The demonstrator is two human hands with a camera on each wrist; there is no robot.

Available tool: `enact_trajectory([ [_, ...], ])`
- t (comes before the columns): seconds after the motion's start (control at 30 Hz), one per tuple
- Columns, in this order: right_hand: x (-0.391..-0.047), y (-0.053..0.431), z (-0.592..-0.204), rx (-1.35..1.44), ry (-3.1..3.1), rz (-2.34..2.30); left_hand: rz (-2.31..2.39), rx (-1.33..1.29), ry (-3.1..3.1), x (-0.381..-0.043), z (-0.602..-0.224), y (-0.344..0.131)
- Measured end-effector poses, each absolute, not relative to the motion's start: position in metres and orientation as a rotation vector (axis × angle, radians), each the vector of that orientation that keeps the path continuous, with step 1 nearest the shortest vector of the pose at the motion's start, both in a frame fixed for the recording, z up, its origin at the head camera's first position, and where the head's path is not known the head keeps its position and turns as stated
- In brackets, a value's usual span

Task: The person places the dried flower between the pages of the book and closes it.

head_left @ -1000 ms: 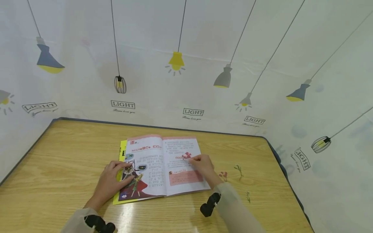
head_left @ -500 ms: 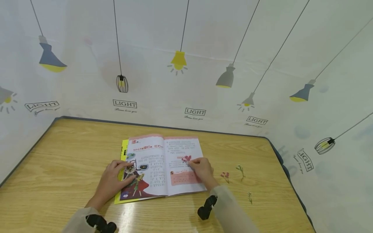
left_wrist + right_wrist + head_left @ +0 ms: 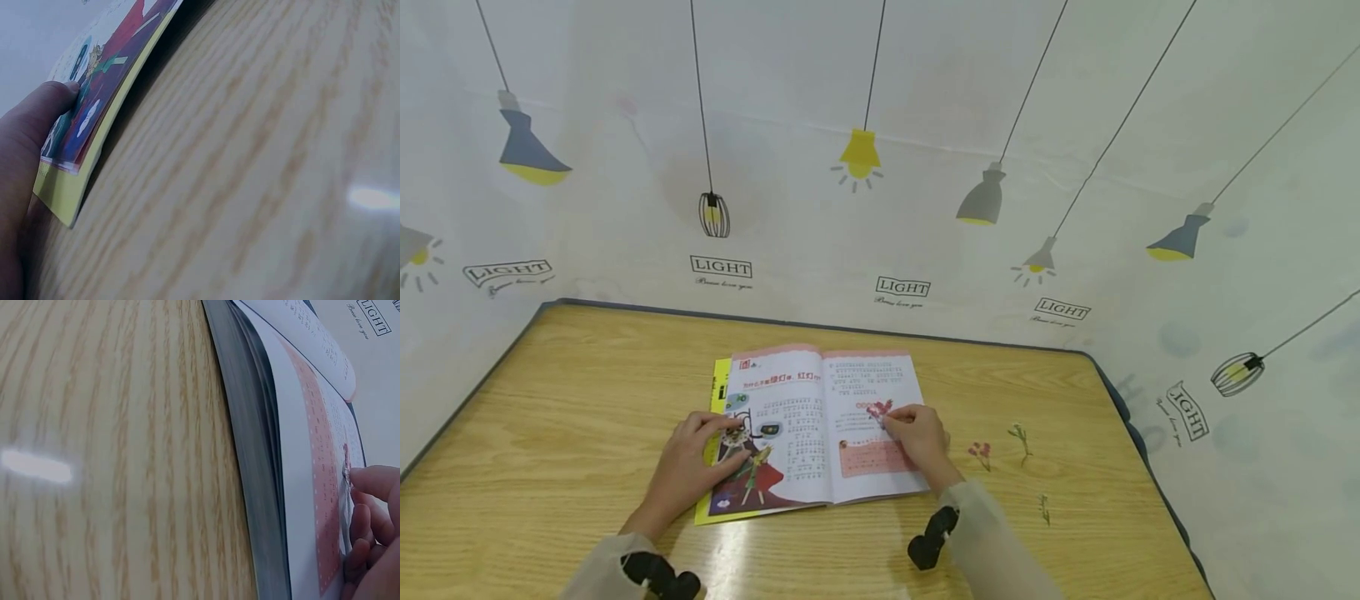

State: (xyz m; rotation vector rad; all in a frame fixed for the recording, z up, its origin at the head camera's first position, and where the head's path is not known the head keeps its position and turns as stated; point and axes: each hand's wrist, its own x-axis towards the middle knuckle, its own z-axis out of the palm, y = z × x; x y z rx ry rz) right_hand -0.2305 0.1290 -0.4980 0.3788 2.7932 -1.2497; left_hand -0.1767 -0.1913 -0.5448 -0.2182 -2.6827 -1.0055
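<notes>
An open book [image 3: 805, 433] lies on the table, with printed text and a cartoon on its left page. My left hand [image 3: 688, 467] rests on that page's left edge, fingers spread and thumb [image 3: 59, 97] on the picture. Over the right page, my right hand [image 3: 921, 437] pinches a small sprig of red flowers [image 3: 878, 410] by its stem between thumb and fingertips. The red flower head lies close over the print above the pink text box. In the right wrist view the sprig [image 3: 347, 459] shows at the fingertips, its lower stem partly hidden by the fingers.
Right of the book on the wooden table [image 3: 587, 400] lie a red flower sprig [image 3: 980, 452], a white-green sprig [image 3: 1020, 439] and a smaller sprig [image 3: 1044, 508]. A yellow cover [image 3: 720, 387] shows under the book's left side. A lamp-patterned curtain [image 3: 790, 167] stands behind the table.
My right hand, with the red flower sprig, has shifted slightly down and left on the right page. The left hand stays in place. The head view has moved slightly.
</notes>
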Motion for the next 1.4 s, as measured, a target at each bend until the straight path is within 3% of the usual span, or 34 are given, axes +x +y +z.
enact_trajectory([
  [0.73,-0.227,0.157,-0.489,0.358,2.687,-1.429,-0.988,-0.209,-2.684,-0.175,-0.544,-0.19],
  [1.4,-0.213,0.186,-0.493,0.294,2.807,-1.282,-0.968,-0.222,-2.676,-0.177,-0.545,-0.189],
])
